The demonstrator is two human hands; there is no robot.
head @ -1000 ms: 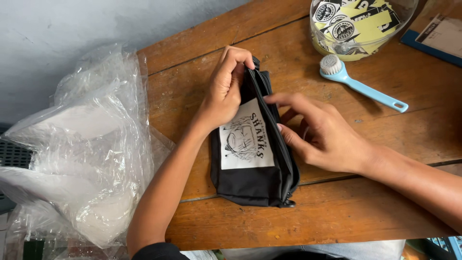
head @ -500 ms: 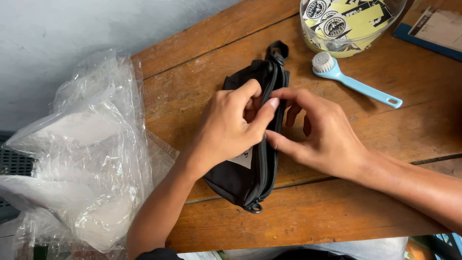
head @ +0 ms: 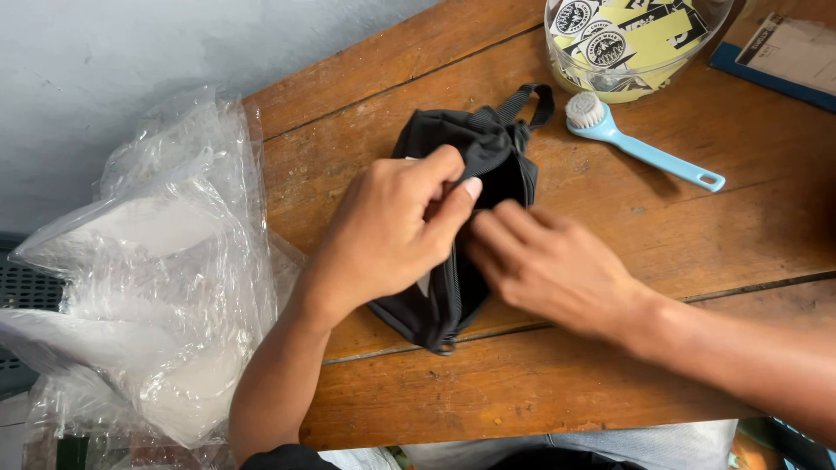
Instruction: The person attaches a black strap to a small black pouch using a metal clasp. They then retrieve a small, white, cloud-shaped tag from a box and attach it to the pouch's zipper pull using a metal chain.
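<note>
Left hand (head: 392, 231) pinches the black pouch (head: 475, 174) at mid-desk (head: 697, 235); right hand (head: 549, 261) grips its zipper edge beside it.

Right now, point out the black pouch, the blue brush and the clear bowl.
black pouch (head: 475, 144): head view, on its upper fabric.
blue brush (head: 649, 154): head view, on its handle.
clear bowl (head: 636, 74): head view, on its near wall.

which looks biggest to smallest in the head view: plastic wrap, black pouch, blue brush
1. plastic wrap, by far the largest, spilling off the table's left edge.
2. black pouch, partly covered by both hands, so its full extent is hidden.
3. blue brush, smallest, though it lies a little farther from the camera.
</note>
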